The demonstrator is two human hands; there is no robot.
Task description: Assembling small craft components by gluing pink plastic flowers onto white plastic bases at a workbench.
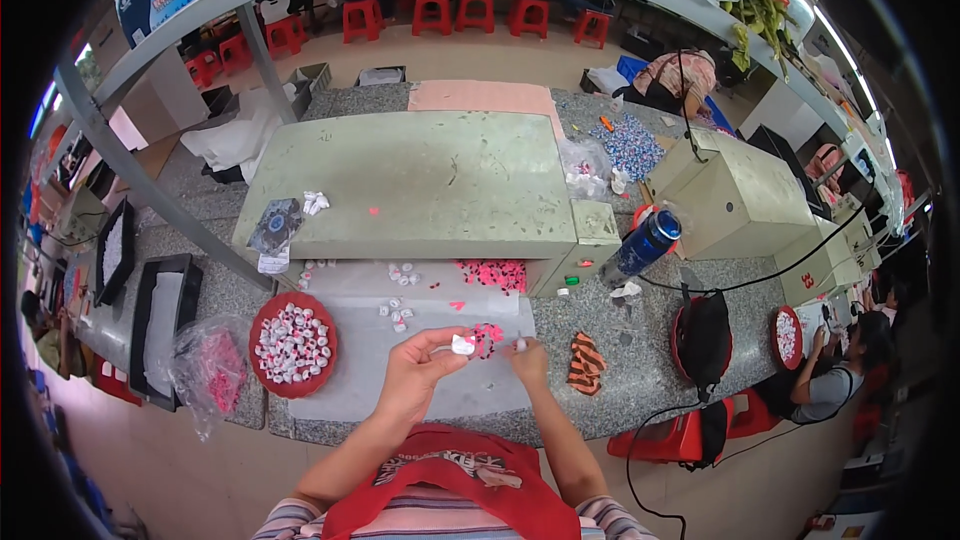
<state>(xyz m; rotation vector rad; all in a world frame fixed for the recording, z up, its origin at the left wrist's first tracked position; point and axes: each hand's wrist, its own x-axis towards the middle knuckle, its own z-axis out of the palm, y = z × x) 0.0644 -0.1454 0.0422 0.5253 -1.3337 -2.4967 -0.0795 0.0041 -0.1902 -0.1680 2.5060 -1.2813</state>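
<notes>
My left hand (418, 370) pinches a small white piece (463, 345) between thumb and fingers, over the white sheet on the bench. Right beside that piece are small pink and black bits (488, 338); I cannot tell whether they lie on the sheet or are held. My right hand (530, 365) is closed just to the right, a pale tip showing at its fingers; what it holds is too small to make out. Farther back, a pile of pink and black bits (493, 275) lies by the machine's edge. Small white pieces (397, 313) sit in loose groups on the sheet.
A red bowl (262, 377) full of white pieces stands left, beside a clear bag (215, 370) of pink bits. A pale green machine housing (410, 175) spans the back. Right are a blue bottle (645, 243), striped cloth (586, 364) and black bag (704, 335). Co-workers sit farther off.
</notes>
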